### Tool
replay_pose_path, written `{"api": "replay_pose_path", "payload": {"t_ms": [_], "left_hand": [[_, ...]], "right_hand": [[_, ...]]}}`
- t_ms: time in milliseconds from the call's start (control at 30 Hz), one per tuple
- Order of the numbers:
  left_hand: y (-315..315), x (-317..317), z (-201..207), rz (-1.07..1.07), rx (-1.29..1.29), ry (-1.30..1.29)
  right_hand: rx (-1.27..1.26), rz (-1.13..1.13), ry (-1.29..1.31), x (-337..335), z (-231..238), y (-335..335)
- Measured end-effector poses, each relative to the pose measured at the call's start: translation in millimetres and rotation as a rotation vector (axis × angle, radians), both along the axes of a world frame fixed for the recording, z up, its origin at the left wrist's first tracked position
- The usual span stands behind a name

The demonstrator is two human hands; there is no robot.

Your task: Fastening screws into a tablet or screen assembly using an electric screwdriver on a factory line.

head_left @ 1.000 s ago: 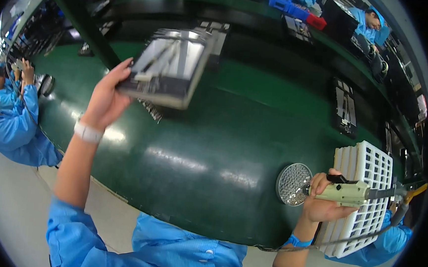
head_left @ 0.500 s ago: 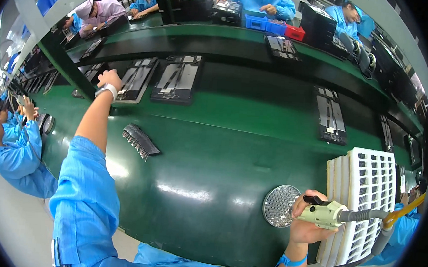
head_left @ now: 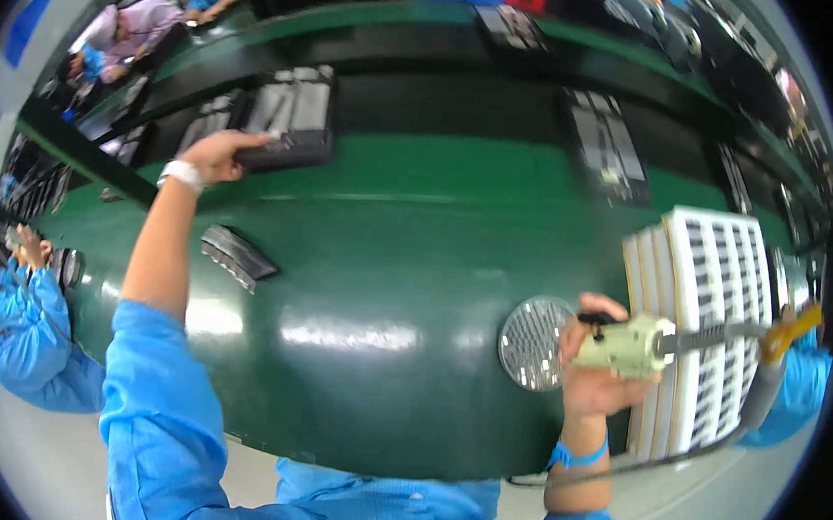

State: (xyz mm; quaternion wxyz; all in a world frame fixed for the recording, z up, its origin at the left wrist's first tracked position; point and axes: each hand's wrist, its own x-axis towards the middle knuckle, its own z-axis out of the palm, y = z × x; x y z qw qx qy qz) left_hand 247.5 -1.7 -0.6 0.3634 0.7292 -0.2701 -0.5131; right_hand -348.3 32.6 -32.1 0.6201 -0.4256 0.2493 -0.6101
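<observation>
My left hand (head_left: 219, 157), with a white band at the wrist, reaches far forward. Its thumb and fingers grip the near left corner of an opened tablet (head_left: 301, 112) with a dark frame and grey cells inside. My right hand (head_left: 601, 384), wearing a blue wrist strap, is wrapped round a pale green electric screwdriver (head_left: 628, 347) with a black lever. The driver's tip is hidden. Just left of that hand sits a round dish (head_left: 532, 345) of small shiny metal parts. Nearer my left forearm lies a black brush (head_left: 238, 255) with bristles.
A stack of white grid trays (head_left: 721, 320) stands at the right, with a grey hose (head_left: 759, 400) passing over it. Another opened tablet (head_left: 606, 148) lies on the dark strip at the back right. A green post (head_left: 86, 155) rises at the left. A co-worker (head_left: 30, 330) sits there.
My left hand has moved rightward from the left tablet to the neighbouring one and gripped its corner. My right hand keeps hold of the driver. The whole view has shifted.
</observation>
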Motion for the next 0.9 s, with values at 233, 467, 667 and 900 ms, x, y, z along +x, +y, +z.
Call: {"api": "replay_pose_path", "payload": {"t_ms": [233,467,667,900], "left_hand": [[73,-119,30,0.217,-0.424,0.460],[191,-277,-1,0.108,-0.259,0.553],[226,-281,-4,-0.074,-0.217,0.350],[210,-208,1,-0.229,-0.591,-0.828]], "right_hand": [[-0.027,0.064,-0.189,17,15,-14],[-0.092,0.001,0.027,20,12,-12],[0.016,-0.092,0.210,35,17,-12],[0.027,-0.144,0.211,34,18,-12]]}}
